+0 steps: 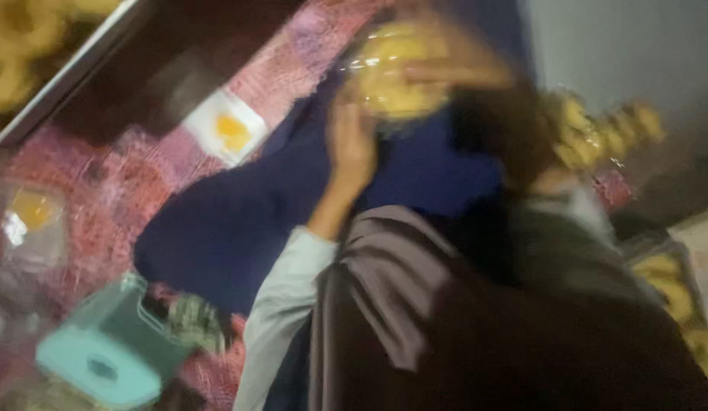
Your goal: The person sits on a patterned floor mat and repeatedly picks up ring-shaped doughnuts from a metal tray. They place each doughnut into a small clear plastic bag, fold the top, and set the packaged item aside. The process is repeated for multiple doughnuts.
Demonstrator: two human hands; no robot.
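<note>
The frame is heavily blurred. A clear plastic bag of yellow snacks (388, 72) is held up over a navy cloth (240, 228). My left hand (351, 148), coming out of a light grey sleeve, grips the bag from below and from the left. My right hand (454, 72) lies across the bag's right side with its fingers closed on it; its dark sleeve runs down to the right. A grey-brown garment (392, 289) fills the lower middle and hides what lies under it.
A teal device (103, 358) sits at the lower left on a pink patterned mat (103, 183). Small clear packets with yellow contents (228, 129) (30, 209) lie on the mat. More bagged yellow snacks (597, 133) stand at the right, and a metal tray edge (72, 72) runs across the top left.
</note>
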